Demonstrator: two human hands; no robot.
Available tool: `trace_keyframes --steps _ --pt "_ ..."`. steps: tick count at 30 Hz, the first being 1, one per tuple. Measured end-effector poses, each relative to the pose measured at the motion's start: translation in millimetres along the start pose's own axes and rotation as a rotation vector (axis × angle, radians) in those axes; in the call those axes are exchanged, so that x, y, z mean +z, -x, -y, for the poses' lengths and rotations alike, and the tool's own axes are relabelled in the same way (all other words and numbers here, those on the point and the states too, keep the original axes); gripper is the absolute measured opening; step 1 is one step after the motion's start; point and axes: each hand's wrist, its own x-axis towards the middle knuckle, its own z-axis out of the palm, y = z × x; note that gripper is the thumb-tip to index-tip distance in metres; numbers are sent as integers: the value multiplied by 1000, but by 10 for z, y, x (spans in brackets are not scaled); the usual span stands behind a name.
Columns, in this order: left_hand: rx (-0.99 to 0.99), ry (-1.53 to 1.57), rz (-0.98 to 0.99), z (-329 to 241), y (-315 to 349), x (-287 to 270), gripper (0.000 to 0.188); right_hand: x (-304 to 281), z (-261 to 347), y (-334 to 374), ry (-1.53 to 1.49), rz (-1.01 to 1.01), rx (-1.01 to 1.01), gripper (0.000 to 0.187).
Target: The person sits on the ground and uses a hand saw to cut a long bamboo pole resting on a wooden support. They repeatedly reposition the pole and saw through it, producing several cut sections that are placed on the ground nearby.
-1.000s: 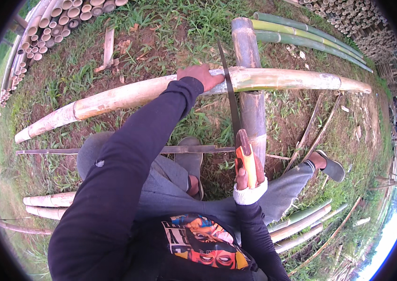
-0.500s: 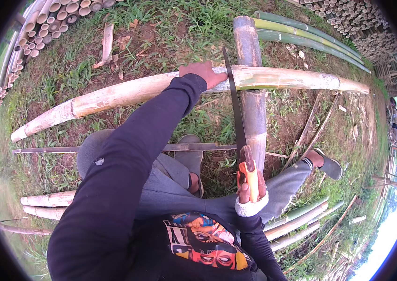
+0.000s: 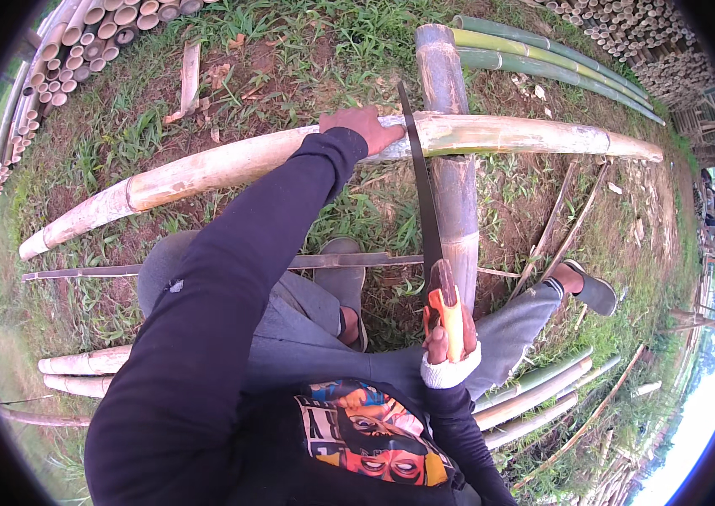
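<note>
A long, pale bamboo pole (image 3: 534, 135) lies crosswise over a thicker, dark bamboo log (image 3: 456, 198) that runs away from me. My left hand (image 3: 362, 129) presses down on the pole with its fingers wrapped over it, just left of the log. Close beside that thumb, the dark blade of a handsaw (image 3: 427, 194) lies across the pole, its tip pointing away. My right hand (image 3: 437, 346) is closed around the saw's orange and brown handle, near my body. Whether the blade has cut into the pole cannot be made out.
Green bamboo poles (image 3: 543, 55) lie at the far right, and stacked cut bamboo (image 3: 79, 51) stands at the far left. A thin split strip (image 3: 374, 261) crosses the ground over my foot. More poles (image 3: 534, 392) lie at the near right. Grass and bare soil surround everything.
The view has shifted slightly. My left hand still holds the pole, and the saw, in my right hand, stays across it with barely any visible movement.
</note>
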Motion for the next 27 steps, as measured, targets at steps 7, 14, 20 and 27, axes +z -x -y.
trace_keyframes --steps 7,14,20,27 --pt "65 60 23 107 -122 65 94 551 -256 -1080 -64 -60 -92 52" --pt "204 -484 89 857 85 -977 113 555 -133 -1156 -12 -36 -94 45" --pt "204 -582 45 2034 983 -615 121 578 -99 -1164 -36 -30 -172 50" --pt "136 -294 -241 2322 944 -110 95 621 -69 -1259 76 -27 -179 71"
